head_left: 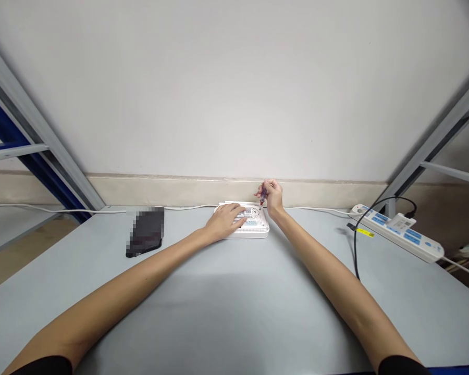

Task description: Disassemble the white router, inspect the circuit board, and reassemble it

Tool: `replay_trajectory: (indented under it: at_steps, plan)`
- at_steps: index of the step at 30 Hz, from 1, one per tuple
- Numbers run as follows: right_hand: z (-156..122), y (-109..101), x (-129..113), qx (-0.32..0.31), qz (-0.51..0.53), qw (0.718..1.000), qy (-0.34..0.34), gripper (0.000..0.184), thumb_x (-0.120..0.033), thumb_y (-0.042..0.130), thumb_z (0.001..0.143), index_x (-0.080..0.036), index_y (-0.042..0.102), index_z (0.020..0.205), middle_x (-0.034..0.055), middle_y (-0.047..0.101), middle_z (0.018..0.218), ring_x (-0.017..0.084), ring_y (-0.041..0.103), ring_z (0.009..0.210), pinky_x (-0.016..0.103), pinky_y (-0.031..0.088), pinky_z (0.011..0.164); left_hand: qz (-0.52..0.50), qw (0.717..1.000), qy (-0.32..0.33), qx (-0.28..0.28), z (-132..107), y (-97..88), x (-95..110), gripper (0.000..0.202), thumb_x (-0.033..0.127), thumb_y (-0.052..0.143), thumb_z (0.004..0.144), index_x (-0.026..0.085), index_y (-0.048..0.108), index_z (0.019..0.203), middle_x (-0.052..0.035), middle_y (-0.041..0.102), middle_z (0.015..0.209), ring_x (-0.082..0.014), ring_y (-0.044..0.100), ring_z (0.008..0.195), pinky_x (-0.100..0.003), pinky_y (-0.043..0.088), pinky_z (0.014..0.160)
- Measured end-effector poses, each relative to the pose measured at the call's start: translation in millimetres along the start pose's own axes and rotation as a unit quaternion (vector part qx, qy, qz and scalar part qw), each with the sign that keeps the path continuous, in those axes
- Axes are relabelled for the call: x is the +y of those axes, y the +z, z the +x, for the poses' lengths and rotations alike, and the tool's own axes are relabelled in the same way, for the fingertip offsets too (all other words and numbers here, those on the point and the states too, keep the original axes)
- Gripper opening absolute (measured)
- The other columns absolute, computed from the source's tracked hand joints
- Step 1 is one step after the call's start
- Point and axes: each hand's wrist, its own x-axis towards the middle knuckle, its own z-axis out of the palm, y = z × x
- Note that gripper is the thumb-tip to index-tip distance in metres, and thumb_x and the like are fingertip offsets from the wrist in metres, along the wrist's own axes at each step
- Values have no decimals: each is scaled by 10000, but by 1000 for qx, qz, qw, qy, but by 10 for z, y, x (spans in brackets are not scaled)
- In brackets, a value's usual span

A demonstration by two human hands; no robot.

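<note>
A white router-like box (259, 227) with vent holes and printed labels lies flat on the grey table, close to the wall. My left hand (225, 221) rests on its left part with the fingers spread, covering some of the label. Above the far right corner of the box, my right hand (273, 198) grips a screwdriver (263, 197) with a see-through reddish-purple handle. The screwdriver points down at that corner; whether its tip sits in a screw is too small to tell.
A dark, partly pixelated flat object (146, 232) lies to the left. On the right stands a white power strip (398, 233) with a plugged-in adapter (402, 223) and a black cable (355, 255). A white cord (316, 209) runs along the wall. Metal frames rise at both sides.
</note>
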Motion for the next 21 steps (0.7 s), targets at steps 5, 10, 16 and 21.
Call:
replay_trajectory:
  at_steps: [5,10,16,21]
  plan:
    - [6,6,10,2,-5,1000,0,347,-520,566,832,-208,471,714,-44,513,557,92,486,425,275,528,538,3,1000,1,0,-1,6,-5,363,437,400,952,258,566,1221,-57,583,1258,-240,534,1173,-418,406,1010]
    - [-8,68,23,2,-7,1000,7,361,-541,487,878,-214,460,726,-72,397,533,71,377,401,232,485,491,5,1000,1,0,-4,4,0,369,444,395,953,261,568,1223,-57,585,1255,-236,531,1179,-414,404,1017]
    - [-59,77,15,11,-23,1000,18,319,-526,504,879,-245,387,785,-88,349,551,76,365,411,171,366,400,4,1000,-1,-1,-3,-8,9,374,443,402,949,252,572,1222,-63,584,1259,-241,533,1179,-417,413,1011]
    - [-37,48,22,0,-25,1000,16,333,-536,538,858,-257,361,814,-99,370,548,79,377,418,166,371,410,4,1000,1,0,-4,-8,2,371,443,402,949,255,574,1218,-58,584,1260,-240,532,1181,-410,413,1013]
